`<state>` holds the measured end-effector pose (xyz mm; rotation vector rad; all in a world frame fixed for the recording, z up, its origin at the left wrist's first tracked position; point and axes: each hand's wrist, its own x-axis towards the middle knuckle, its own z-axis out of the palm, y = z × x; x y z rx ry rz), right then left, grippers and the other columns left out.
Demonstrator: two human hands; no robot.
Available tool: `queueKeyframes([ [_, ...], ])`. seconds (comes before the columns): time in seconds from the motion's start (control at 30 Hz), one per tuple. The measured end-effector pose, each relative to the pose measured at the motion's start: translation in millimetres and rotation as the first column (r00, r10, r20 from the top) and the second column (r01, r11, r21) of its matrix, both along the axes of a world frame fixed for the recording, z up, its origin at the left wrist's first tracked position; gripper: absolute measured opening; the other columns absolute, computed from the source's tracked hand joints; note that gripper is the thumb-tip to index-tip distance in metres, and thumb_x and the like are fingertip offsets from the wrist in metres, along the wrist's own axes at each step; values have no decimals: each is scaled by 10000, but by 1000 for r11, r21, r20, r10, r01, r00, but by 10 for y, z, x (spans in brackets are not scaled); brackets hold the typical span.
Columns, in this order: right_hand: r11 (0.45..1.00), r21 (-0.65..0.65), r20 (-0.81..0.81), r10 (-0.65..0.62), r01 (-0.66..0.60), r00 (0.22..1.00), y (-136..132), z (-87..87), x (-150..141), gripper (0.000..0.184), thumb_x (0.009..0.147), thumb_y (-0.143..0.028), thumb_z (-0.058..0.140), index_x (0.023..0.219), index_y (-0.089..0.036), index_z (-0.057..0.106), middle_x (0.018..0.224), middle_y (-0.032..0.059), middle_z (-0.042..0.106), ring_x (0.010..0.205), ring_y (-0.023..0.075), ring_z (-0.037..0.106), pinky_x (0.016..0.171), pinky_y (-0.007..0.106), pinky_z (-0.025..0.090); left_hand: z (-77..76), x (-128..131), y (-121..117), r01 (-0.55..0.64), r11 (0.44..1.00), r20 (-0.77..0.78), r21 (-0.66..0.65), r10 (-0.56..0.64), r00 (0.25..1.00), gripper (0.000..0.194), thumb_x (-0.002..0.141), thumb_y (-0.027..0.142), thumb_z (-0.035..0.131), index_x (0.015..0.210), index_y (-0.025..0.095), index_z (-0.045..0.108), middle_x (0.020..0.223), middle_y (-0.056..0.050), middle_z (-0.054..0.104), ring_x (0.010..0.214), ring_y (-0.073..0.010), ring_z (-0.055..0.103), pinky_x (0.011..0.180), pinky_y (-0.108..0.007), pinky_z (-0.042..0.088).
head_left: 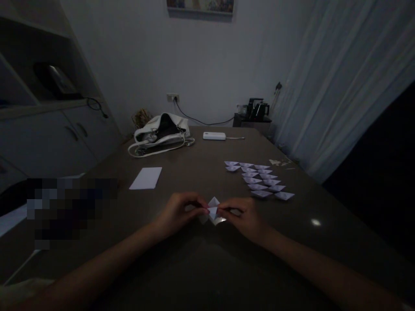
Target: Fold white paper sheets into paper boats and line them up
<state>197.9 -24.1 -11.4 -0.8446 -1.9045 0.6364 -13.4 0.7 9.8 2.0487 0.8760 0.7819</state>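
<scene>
A small folded white paper piece (213, 211) lies on the dark table (201, 268) in front of me. My left hand (180, 214) pinches its left side and my right hand (244, 216) pinches its right side, fingertips closed on the paper. To the right, beyond my right hand, several finished folded paper boats (259, 179) sit in rows. A flat white paper sheet (146, 178) lies to the left, beyond my left hand.
A white handbag (160, 134) and a white power bank (214, 136) with a cable rest at the table's far end. A kettle (257, 110) stands on a side stand by the curtain. Cabinets run along the left wall.
</scene>
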Motion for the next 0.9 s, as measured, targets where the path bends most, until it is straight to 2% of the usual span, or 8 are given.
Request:
queueKeyframes([
  [0.1,988,149,74,32,-42,997,-12,-2,7,100,833,-212,636,851,-168,723,771,44,733,670,138,678,620,222,507,15,-18,-24,24,992,-74,123,-15,997,79,823,171,585,784,149,650,793,-28,681,757,-152,634,684,-239,456],
  [0.23,974,223,125,17,-45,992,-16,-5,10,130,868,-230,596,873,-183,718,767,39,731,672,139,677,621,227,505,4,-8,-59,25,975,-64,219,-11,998,97,826,115,547,769,143,621,769,-23,657,730,-142,621,669,-229,442],
  [0.43,980,200,118,-13,-10,993,4,-6,27,145,876,-255,586,876,-199,719,770,35,731,666,139,675,615,233,504,0,-34,-19,69,973,-97,222,-49,994,71,842,226,612,873,163,618,817,-14,652,761,-136,616,693,-219,450],
  [0.53,982,186,131,18,-42,991,0,-9,30,138,868,-258,597,869,-193,719,773,39,732,675,141,678,627,233,506,-14,-60,14,147,960,-154,238,-113,982,32,859,174,574,873,164,600,840,-16,631,776,-130,607,694,-209,440],
  [0.67,982,158,156,80,-105,984,-11,-10,25,144,869,-254,590,872,-192,720,789,41,736,688,140,683,633,226,506,-32,-58,7,238,937,-257,255,-171,951,177,875,63,439,886,166,583,856,-29,616,781,-132,594,690,-212,422],
  [0.8,983,155,145,73,-95,987,-2,-14,26,144,865,-254,594,868,-185,719,791,44,738,688,141,685,638,221,508,-8,-45,-27,203,946,-268,253,-133,954,163,853,58,457,873,161,581,844,-32,621,774,-139,591,687,-220,418],
  [0.9,985,163,133,39,-61,990,12,-19,34,149,866,-262,592,849,-183,717,775,43,737,666,140,681,621,221,505,18,-38,-36,151,971,-180,184,-118,977,36,852,183,567,854,160,595,834,-24,641,772,-139,603,699,-223,435],
])
